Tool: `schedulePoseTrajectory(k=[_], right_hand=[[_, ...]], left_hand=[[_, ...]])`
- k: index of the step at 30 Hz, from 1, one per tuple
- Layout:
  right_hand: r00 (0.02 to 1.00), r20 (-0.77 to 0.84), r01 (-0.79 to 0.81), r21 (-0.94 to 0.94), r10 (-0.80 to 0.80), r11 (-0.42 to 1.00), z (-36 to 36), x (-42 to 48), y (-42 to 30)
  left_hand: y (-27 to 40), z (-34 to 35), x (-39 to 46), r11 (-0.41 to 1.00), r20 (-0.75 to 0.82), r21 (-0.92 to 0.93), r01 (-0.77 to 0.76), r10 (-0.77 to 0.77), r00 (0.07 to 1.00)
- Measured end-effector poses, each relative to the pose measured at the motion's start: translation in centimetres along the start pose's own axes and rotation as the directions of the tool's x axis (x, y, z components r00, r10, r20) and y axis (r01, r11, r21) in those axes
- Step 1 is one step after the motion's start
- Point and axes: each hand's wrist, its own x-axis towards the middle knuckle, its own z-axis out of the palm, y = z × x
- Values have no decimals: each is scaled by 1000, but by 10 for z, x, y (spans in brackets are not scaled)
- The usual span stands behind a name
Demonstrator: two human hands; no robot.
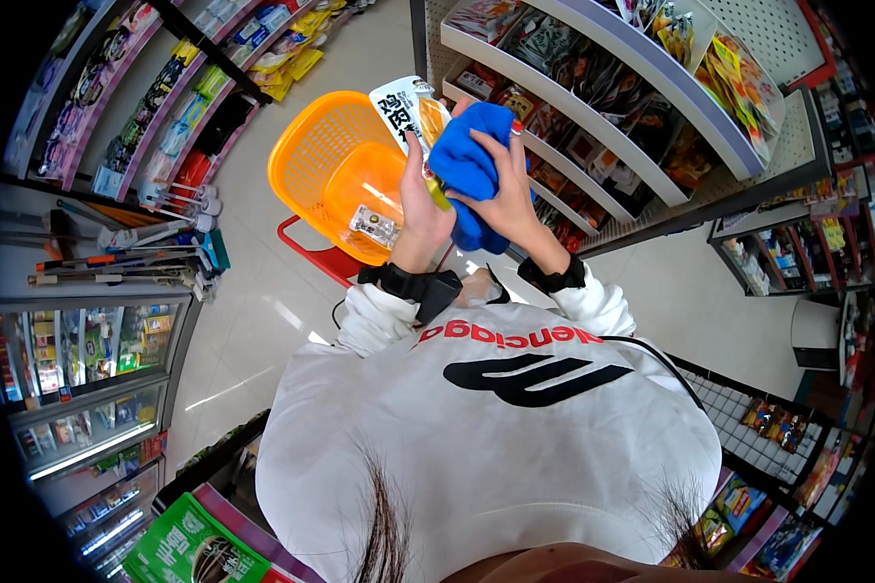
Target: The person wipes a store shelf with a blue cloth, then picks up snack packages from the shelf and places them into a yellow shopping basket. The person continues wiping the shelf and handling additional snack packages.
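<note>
In my left hand [423, 200] is a snack packet [401, 109], white with a clear window that shows yellow-orange food; large dark writing covers its front. The packet stands roughly upright between my thumb and fingers. My right hand [507, 186] grips a bunched blue cloth [467, 149], pressed against the packet's right side, and part of the cloth hangs below. Below and left of my hands, an orange plastic shopping basket [295, 146] rests by a red stool-like piece [313, 251]. One small clear-wrapped packet [374, 226] lies in the basket.
A shelf rack [598, 116] full of packaged snacks rises just right of my hands. Racks of hanging goods [168, 109] line the left, with brooms and mops [138, 255] below them. A glass-door fridge [91, 350] stands further down. Pale tiled floor [350, 44] runs between.
</note>
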Motion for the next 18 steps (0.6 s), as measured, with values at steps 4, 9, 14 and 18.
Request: schedulePoseTrajectory(k=[4,9,14,18], right_hand=[[991,7,130,-129,-130,983,-5,5,2],[989,-126,74,-69,-83,995,0,3,27],[999,-53,-6,-90,2,996,-10,7,38],[941,-107,-253,405,321,878,-23,18,35]], left_hand=[[-4,-1,-3,1000,-11,-9,28,-28,1000],[-10,-1,-6,998,-173,52,-28,36,984],[-1,-9,-6,961,-254,256,104,-36,966],[1,-23,1,780,-195,623,-62,232,953]])
